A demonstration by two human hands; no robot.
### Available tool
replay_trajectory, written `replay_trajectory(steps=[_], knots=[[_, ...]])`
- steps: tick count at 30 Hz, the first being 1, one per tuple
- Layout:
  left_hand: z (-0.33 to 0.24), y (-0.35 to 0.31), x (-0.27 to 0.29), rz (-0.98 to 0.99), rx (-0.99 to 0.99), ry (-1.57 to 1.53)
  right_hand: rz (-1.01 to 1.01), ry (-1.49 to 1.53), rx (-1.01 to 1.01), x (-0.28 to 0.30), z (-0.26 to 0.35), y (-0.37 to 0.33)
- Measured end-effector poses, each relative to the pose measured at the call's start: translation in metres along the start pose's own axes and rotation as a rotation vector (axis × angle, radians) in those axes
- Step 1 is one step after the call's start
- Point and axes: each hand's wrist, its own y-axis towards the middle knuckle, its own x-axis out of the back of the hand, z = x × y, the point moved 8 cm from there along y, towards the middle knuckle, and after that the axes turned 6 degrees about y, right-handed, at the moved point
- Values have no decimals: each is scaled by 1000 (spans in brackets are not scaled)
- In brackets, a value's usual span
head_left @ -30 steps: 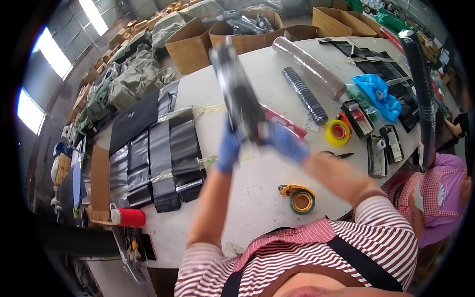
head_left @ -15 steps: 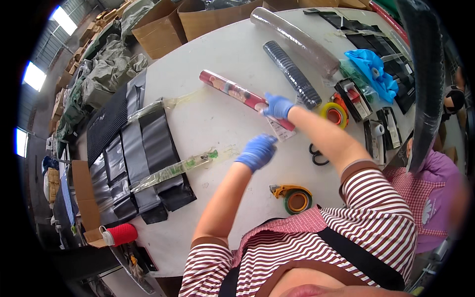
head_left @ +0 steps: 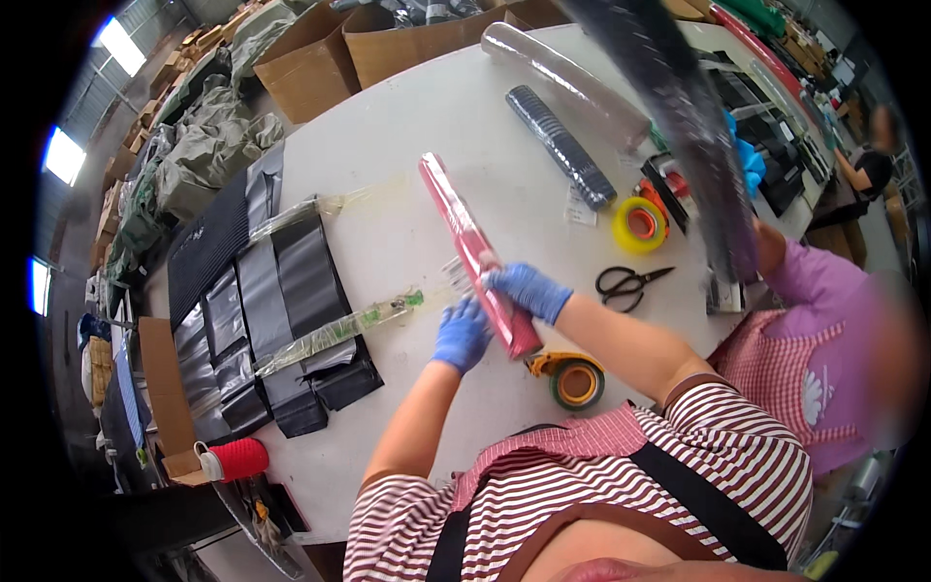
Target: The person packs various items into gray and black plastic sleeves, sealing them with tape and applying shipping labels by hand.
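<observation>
A red roll (head_left: 456, 218) in shiny clear wrap slants across the middle of the white table, its lower end toward me. My right hand (head_left: 529, 291), in a blue glove, is closed around the lower part of the roll. On the roll's left side is my left hand (head_left: 462, 335), also gloved in blue, fingers stretched toward the roll and slightly apart. Just above those fingertips a pale printed label (head_left: 454, 274) shows beside the roll, partly hidden. Whether the left fingers touch the label or the roll is unclear.
Near the roll's lower end lies a tape dispenser (head_left: 572, 378). Scissors (head_left: 632, 283), yellow tape (head_left: 640, 225), a dark roll (head_left: 561, 145) and a clear-wrapped roll (head_left: 567, 82) lie right. Black folded sheets (head_left: 305, 262) cover the left. A co-worker (head_left: 805, 359) holds a long dark roll (head_left: 679, 107).
The red roll has come nearer to me and turned steeper, with my right hand on it. My left hand has moved left and down beside it. The co-worker's dark roll has swung left.
</observation>
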Motion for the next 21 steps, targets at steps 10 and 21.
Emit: replay_trajectory(steps=[10,21], knots=[[-39,-240,-54,-69,92,-119,-168,-285,84,-29,-148,-119],[-61,-255,-65,-294,137,-115,-153,-1032,242,-30,-100,-175]])
